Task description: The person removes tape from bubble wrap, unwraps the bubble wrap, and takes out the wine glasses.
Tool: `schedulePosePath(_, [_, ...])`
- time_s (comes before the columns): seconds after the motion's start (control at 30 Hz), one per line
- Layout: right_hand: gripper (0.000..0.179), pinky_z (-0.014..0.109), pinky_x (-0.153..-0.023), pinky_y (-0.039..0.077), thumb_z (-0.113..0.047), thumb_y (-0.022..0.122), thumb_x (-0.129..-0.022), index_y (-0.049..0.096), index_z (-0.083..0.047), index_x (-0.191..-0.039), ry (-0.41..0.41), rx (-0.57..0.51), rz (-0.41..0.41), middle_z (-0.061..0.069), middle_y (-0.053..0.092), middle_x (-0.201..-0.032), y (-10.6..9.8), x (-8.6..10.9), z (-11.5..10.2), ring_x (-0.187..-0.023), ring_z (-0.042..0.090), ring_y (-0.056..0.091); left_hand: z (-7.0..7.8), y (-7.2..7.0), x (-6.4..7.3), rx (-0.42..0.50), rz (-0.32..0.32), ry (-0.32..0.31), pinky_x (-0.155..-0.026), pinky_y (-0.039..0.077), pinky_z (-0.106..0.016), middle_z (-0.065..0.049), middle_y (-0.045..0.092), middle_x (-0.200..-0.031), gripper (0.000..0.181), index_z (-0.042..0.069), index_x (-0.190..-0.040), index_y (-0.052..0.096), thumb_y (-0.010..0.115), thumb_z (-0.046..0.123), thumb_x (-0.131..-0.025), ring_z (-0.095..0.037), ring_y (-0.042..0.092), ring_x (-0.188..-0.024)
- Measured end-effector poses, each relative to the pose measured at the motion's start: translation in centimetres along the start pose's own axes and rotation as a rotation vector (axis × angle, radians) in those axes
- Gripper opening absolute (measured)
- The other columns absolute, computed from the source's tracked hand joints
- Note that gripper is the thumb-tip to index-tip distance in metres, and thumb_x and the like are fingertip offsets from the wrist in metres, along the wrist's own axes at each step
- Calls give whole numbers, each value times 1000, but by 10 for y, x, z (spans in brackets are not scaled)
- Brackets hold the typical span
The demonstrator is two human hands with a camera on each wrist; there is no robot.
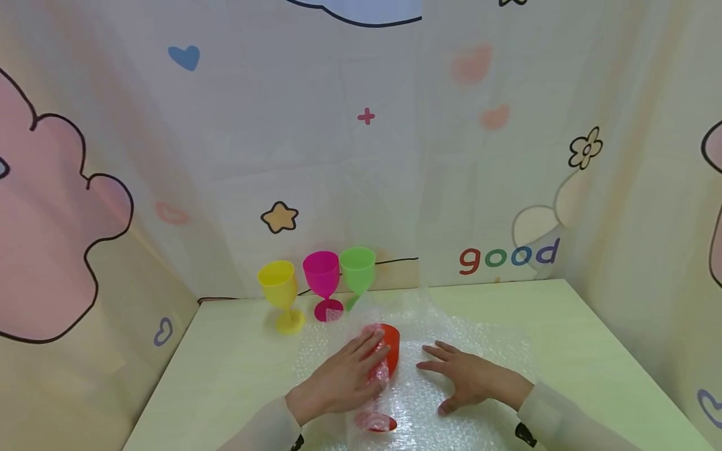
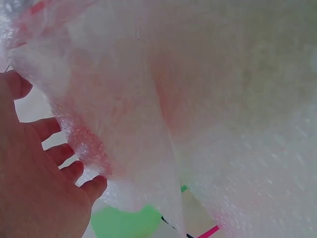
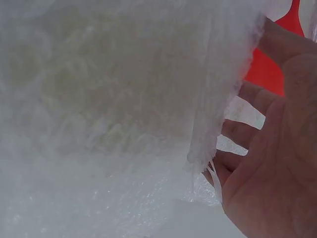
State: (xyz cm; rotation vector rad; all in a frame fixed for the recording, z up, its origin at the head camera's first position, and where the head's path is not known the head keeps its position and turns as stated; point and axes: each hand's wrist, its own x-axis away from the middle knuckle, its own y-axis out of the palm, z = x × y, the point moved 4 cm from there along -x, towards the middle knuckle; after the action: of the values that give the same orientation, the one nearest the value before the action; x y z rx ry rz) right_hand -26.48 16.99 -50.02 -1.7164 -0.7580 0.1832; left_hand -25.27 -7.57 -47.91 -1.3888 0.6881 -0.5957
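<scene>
A red goblet (image 1: 393,351) lies on its side on a sheet of bubble wrap (image 1: 462,338), its base (image 1: 389,425) toward the near edge. A flap of the clear wrap covers the goblet's left part. My left hand (image 1: 344,379) rests over that flap with fingers stretched across the cup; in the left wrist view its fingertips (image 2: 94,187) lie along the wrap's reddish edge. To the right of the goblet, my right hand (image 1: 468,374) hovers low over the wrap, fingers and thumb spread. In the right wrist view, wrap hides part of its fingertips, with red goblet (image 3: 265,72) beyond.
Three upright goblets stand at the back of the table (image 1: 214,363): yellow (image 1: 279,285), magenta (image 1: 323,274) and green (image 1: 359,266). The wrap's far edge reaches the magenta and green bases. A printed curtain (image 1: 316,138) hangs behind the table and along its sides.
</scene>
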Motion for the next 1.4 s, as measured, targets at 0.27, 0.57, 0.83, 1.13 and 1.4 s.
schedulePosePath(0.27, [82,64,-110,36,-50,82,-70,49,-34,-144,12,-22,2,1,32,-161,0,0,0,-150,35,25,-10,-1,19,82,-2,-42,-123,23,-41,2,9,-167,65,23,-158,19,35,51,-102,-21,9,-155])
schedulePosePath(0.57, [83,65,-109,36,-51,82,-70,47,-36,-144,10,-24,2,1,31,-162,3,0,3,-150,34,24,-25,2,37,176,-3,-137,-120,29,-42,4,13,-167,69,22,-158,18,38,53,-100,-21,12,-155])
schedulePosePath(0.83, [84,64,-110,36,-54,81,-70,46,-37,-145,1,-16,-5,0,31,-162,5,0,7,-150,34,24,-39,15,53,180,-71,-237,-117,35,-45,4,16,-166,73,24,-158,19,37,60,-98,-21,17,-154])
schedulePosePath(1.13, [84,64,-109,36,-53,81,-70,46,-38,-144,6,-17,-13,0,31,-162,4,0,6,-150,33,25,-53,24,67,203,-134,-280,-116,35,-49,4,21,-165,67,30,-156,28,42,58,-97,-22,21,-153])
schedulePosePath(1.4, [84,61,-111,37,-53,81,-71,46,-36,-146,-26,-5,0,2,30,-162,4,1,6,-150,34,24,-67,22,79,235,-108,-333,-115,36,-51,1,28,-163,64,26,-151,41,43,60,-97,-25,30,-149])
